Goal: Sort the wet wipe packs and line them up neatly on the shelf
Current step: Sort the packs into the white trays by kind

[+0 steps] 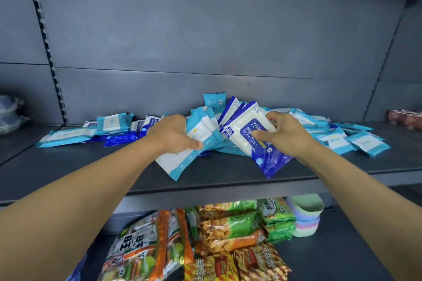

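A heap of wet wipe packs (228,112) lies across the middle of the shelf (228,178), against the back panel (205,41). At frame centre the left hand (173,134) rests on one tilted pack (201,130), and just to its right the right hand (283,134) lies on an alcohol wipes pack (255,143) that reaches the shelf's front edge. Below, at the bottom of the frame, snack bags (205,242) lie on the lower shelf (342,246), with stacked cups (306,219) to their right.
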Demonstrator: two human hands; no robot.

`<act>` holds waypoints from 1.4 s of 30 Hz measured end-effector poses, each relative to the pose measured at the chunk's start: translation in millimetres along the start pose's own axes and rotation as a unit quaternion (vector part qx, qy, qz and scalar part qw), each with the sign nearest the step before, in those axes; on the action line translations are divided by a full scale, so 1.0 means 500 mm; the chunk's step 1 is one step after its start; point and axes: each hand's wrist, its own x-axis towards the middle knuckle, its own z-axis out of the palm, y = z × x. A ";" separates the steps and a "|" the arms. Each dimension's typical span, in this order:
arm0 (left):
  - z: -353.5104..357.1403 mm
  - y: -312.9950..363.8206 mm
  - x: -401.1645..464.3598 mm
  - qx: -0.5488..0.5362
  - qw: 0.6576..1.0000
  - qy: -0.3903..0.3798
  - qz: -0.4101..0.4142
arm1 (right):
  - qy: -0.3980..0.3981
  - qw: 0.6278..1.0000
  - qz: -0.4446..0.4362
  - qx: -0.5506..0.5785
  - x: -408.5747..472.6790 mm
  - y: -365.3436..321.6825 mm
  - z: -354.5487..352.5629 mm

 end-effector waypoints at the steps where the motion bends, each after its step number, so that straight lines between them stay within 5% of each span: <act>1: -0.004 0.009 -0.019 -0.003 1.000 0.014 0.006 | 0.002 1.000 -0.005 0.006 -0.015 0.002 -0.009; 9: 0.031 0.087 -0.231 -0.071 0.997 0.023 -0.021 | -0.033 0.998 -0.039 0.023 -0.171 0.044 -0.079; 19: 0.252 0.113 -0.466 -0.118 0.985 -0.047 -0.114 | -0.131 0.991 -0.003 -0.020 -0.373 0.243 -0.026; 29: 0.551 0.036 -0.588 -0.108 0.962 -0.161 -0.191 | -0.190 0.973 0.134 -0.002 -0.548 0.503 0.118; 42: 0.962 -0.133 -0.703 -0.129 0.932 -0.258 -0.222 | -0.159 0.915 0.366 -0.057 -0.784 0.855 0.435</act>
